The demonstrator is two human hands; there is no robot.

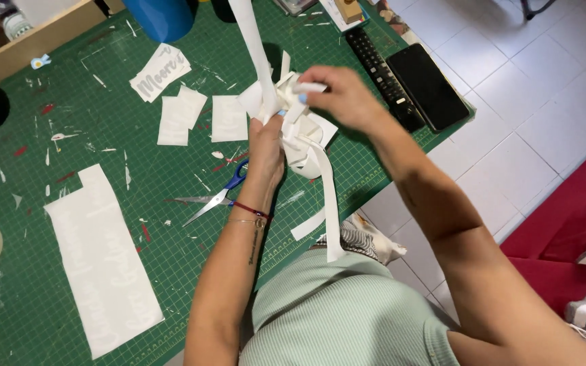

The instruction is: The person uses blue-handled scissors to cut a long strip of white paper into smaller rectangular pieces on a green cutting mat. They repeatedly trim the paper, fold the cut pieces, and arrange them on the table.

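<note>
White paper strips (303, 146) — both clamped: left hand (264, 146), right hand (340, 95) (above green mat (103, 135)).

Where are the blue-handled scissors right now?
In the head view, the blue-handled metal scissors lie on the green cutting mat, just left of the person's left hand and wrist.

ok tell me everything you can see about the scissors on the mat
The scissors lie flat on the green cutting mat, left of the left hand's wrist. The handles are blue, partly hidden behind that wrist; the metal blades look shut or nearly so and point down-left. Small white paper scraps lie scattered around them. Neither hand holds them; whether the wrist touches the handles cannot be told.
</note>
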